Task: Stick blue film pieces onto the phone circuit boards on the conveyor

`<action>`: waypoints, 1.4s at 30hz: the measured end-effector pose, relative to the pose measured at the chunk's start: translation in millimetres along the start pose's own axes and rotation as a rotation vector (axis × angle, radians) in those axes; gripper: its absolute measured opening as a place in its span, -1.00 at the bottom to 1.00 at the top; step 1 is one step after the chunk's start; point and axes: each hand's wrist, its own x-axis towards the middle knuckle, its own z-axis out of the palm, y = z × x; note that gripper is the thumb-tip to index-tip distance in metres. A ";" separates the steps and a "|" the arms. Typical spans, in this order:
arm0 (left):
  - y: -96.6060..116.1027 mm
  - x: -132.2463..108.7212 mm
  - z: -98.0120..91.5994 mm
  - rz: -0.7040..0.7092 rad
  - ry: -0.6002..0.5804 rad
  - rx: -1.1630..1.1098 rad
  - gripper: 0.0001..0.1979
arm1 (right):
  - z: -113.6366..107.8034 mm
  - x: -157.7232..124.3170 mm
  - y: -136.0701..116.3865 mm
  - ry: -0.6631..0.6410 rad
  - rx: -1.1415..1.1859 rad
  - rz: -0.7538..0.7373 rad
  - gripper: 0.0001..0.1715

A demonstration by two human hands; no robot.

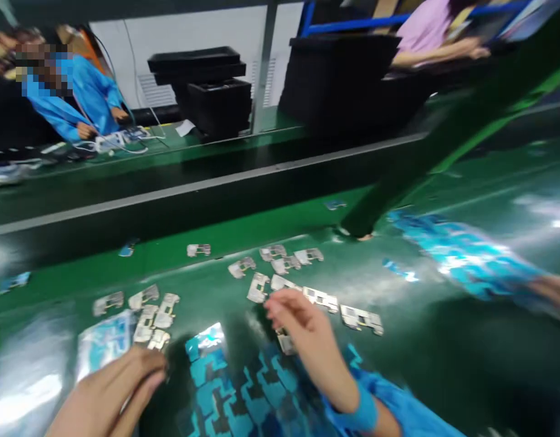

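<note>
Containers: Black bins [220, 106] stand stacked on the far bench [166, 136]; their contents are hidden from this angle. A larger black stack [339, 79] rises to their right.
Metal plates: Silver pieces with cut-outs [362, 319] lie loose on the green surface, one group toward its left side, another around the middle, and a single piece [198, 250] on the strip along the far edge.
Left hand: At the near left, the left hand [111, 388] hangs just beside the left group, fingers bent together and thumb close; whether it grips a piece cannot be told.
Right hand: Over the middle group, the right hand [307, 331] has thumb and fingertips drawn close together, blurred; whether anything is pinched there cannot be told.
Blue film: A patterned sheet [234, 394] lies at the near edge between the hands; another sheet [102, 343] lies beyond the left hand.
Surface: Glossy green [421, 340], streaked with reflections, a slanting dark green post [426, 152] at its far edge.
Room: A co-worker in blue sleeves [95, 91] handles white cables [113, 142] across the way; another in pink [426, 27] works at upper right. At right, another person's hand [556, 288] is beside a blue sheet [462, 252].
</note>
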 end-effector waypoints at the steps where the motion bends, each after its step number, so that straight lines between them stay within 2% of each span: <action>1: 8.5 25.1 -15.1 -0.027 -0.022 0.063 -0.82 | -7.7 7.2 0.6 0.064 -0.016 -0.030 -0.55; 2: 14.2 55.4 -25.1 -0.051 -0.057 0.129 -0.79 | -13.7 12.9 1.6 0.117 -0.038 -0.061 -0.54; 4: 13.0 122.5 -31.1 -0.125 -0.087 0.266 -0.72 | -20.7 19.4 2.6 0.167 -0.102 -0.113 -0.53; 7: -13.8 207.4 -20.2 -0.207 -0.102 0.347 -0.74 | -22.3 20.4 0.6 0.157 -0.255 -0.163 -0.62; 9: -35.0 238.6 -10.4 -0.227 -0.127 0.385 -0.76 | -22.5 19.1 -2.2 0.148 -0.365 -0.188 -0.68; 12: -55.5 249.6 3.2 -0.199 -0.093 0.451 -0.64 | -26.6 17.2 -7.0 0.168 -0.473 -0.228 -0.72; 14: -61.8 243.5 12.6 -0.133 -0.090 0.470 -0.55 | -29.9 15.3 -9.4 0.170 -0.531 -0.274 -0.75; 16: -65.6 234.2 22.8 -0.050 -0.151 0.452 -0.53 | -30.3 12.2 -9.7 0.121 -0.615 -0.383 -0.79; 19: -69.7 222.2 38.1 0.030 -0.235 0.387 -0.60 | -23.2 4.6 -4.1 -0.129 -0.725 -0.612 -0.82; 21: -71.1 219.5 46.0 0.045 -0.220 0.341 -0.65 | -15.7 -1.9 4.0 -0.354 -0.777 -0.709 -0.77; 23: -70.6 221.5 50.7 0.043 -0.177 0.291 -0.69 | -8.8 -8.2 14.1 -0.507 -0.845 -0.777 -0.69; 26: -64.4 223.7 53.8 0.028 -0.132 0.182 -0.79 | -3.2 -15.5 26.5 -0.568 -0.904 -0.851 -0.65; 28: -55.0 214.1 55.0 0.010 -0.106 0.080 -0.78 | -3.9 -18.3 28.0 -0.599 -0.899 -0.876 -0.65; 30: -40.7 189.3 55.5 -0.013 -0.066 -0.032 -0.69 | -7.4 -19.4 23.2 -0.646 -0.887 -0.868 -0.59; 32: -22.8 150.0 54.6 -0.074 -0.034 -0.225 -0.64 | -10.4 -19.7 16.5 -0.711 -0.893 -0.848 -0.47; 34: -5.0 103.2 52.9 -0.224 -0.028 -0.588 -0.68 | -8.9 -20.7 14.7 -0.797 -0.930 -0.858 -0.42; 35: 2.5 79.9 52.6 -0.301 -0.034 -0.683 -0.74 | -5.9 -22.0 17.1 -0.842 -0.962 -0.882 -0.45; 37: 12.9 39.3 54.3 -0.364 -0.022 -0.713 -0.76 | 4.2 -25.7 28.1 -0.887 -1.046 -0.957 -0.54; 39: 16.7 10.7 59.8 -0.387 0.007 -0.691 -0.72 | 15.5 -29.6 42.2 -0.845 -1.108 -1.038 -0.57; 40: 16.5 1.2 63.6 -0.383 0.014 -0.675 -0.65 | 20.0 -30.9 48.2 -0.807 -1.118 -1.063 -0.58; 42: 13.4 -9.8 71.8 -0.330 -0.037 -0.605 -0.34 | 24.8 -31.5 55.3 -0.737 -1.080 -1.060 -0.57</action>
